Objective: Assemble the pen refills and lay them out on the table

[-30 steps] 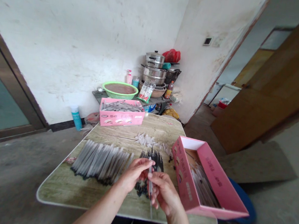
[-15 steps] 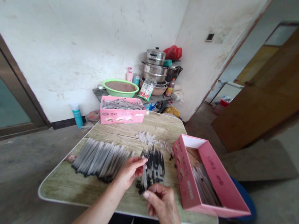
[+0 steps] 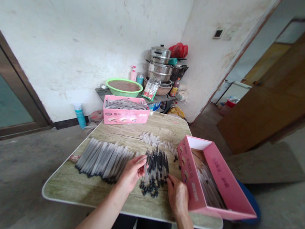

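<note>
My left hand (image 3: pixel 134 169) is closed, with thumb and fingers pinching the upper part of a clear pen barrel (image 3: pixel 146 173). Just right of it lies a bunch of pens with dark upper halves (image 3: pixel 159 165) and black ends toward me. My right hand (image 3: pixel 178 195) is at that bunch's right edge, fingertips drawn together; whatever is between them is hidden. To the left of my left hand spreads a wide row of translucent pen barrels (image 3: pixel 103 160), black ends toward me. Small whitish pieces (image 3: pixel 149 139) are scattered behind the bunch.
An open pink box (image 3: pixel 189 174) with more barrels stands at the table's right edge. Another pink box (image 3: pixel 126 117), full of pens, sits at the back of the wood-patterned table (image 3: pixel 90 199). Behind are a green basin (image 3: pixel 122 86) and stacked pots (image 3: pixel 160 65).
My right hand has moved from the lower end of the held barrel to the right edge of the dark pens. My left hand still holds the barrel, and the view has shifted slightly.
</note>
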Available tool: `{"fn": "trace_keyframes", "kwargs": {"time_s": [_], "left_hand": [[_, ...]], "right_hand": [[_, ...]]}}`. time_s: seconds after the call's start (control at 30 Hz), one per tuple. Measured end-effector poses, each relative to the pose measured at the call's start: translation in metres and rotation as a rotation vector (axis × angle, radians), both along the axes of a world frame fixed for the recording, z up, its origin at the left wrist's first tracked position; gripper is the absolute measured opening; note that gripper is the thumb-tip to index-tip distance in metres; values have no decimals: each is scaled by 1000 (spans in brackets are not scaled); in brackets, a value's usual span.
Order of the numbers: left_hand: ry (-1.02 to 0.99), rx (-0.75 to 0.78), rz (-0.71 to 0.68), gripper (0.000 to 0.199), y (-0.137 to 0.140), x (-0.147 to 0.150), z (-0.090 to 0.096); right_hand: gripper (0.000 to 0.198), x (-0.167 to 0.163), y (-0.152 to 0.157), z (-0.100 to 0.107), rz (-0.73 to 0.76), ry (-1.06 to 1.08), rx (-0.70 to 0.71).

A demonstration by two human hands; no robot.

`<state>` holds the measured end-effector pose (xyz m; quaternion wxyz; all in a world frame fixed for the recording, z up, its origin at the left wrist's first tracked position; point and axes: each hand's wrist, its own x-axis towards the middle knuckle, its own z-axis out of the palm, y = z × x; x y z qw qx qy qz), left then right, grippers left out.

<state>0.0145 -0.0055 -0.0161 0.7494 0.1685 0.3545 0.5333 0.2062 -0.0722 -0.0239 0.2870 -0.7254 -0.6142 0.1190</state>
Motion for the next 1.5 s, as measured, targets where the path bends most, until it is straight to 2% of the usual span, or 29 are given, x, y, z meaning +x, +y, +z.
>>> {"fn": "trace_keyframes", "kwargs": {"time_s": [0.13,0.23,0.33,0.43,0.5,0.63,0.7,0.77,0.97,1.27,1.5], "left_hand": [[-42,-1,-39,25,-3,2,3],[-83,-65,-51,19,-4,2,7],[-140,-153,-52,9,-4,3,8],[-135,-144,-2,7,-5,3,7],[-92,-79,35,11,-6,3,7],[-24,-5,69,25,-9,4,12],[0,5,83,31,-12,6,16],[20,21,93,35,-14,7,19],[59,59,124,43,-18,10,20],[111,82,189,48,-20,12,27],[133,99,215,50,-19,12,31]], "right_hand": [[24,-8,9,2,30,-50,-33],[20,-9,15,4,32,-51,-35],[14,-8,20,7,41,2,-19],[13,-10,17,18,50,86,18],[15,-14,10,29,66,329,32],[21,-27,-6,48,139,1187,0],[20,-31,-12,53,159,1396,-13],[23,-34,-14,55,159,1491,-24],[23,-39,-17,57,143,1526,-33],[21,-49,-21,63,-6,1421,193],[24,-52,-20,62,-22,1358,193]]}}
